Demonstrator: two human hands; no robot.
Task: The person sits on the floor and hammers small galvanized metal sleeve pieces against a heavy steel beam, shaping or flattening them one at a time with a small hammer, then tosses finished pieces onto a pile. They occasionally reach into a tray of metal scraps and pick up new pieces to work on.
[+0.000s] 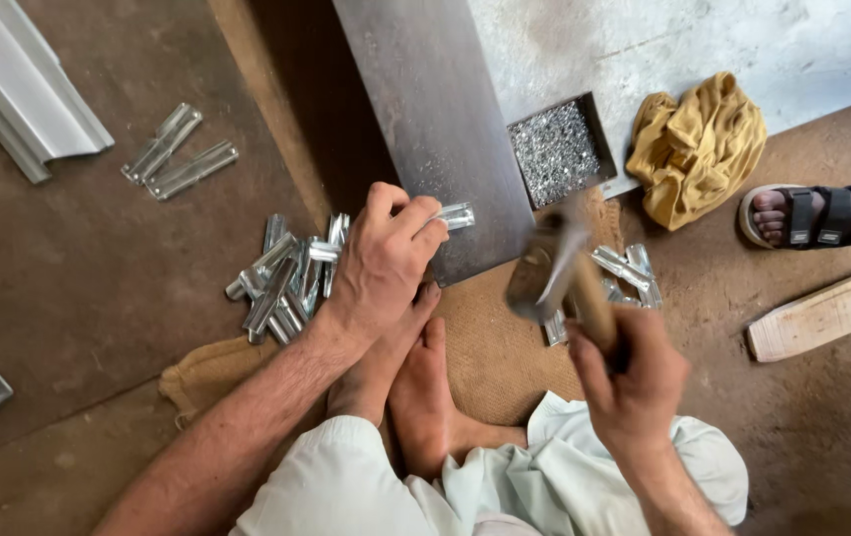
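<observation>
metal clip [455,215] pinned on steel plate [435,129] by your left hand [381,263]; right hand [629,382] grips raised hammer [544,273]. striking step; keep fingers clear.

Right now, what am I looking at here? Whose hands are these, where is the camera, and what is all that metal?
There is one picture, from a camera worn on a person's head, looking down at their own hands. The left hand presses a small shiny metal piece onto a dark steel plate. The right hand grips a hammer, blurred with motion. Piles of similar metal pieces lie on the floor, beside a tray of tiny silver bits, a yellow cloth and another person's sandalled foot.
</observation>
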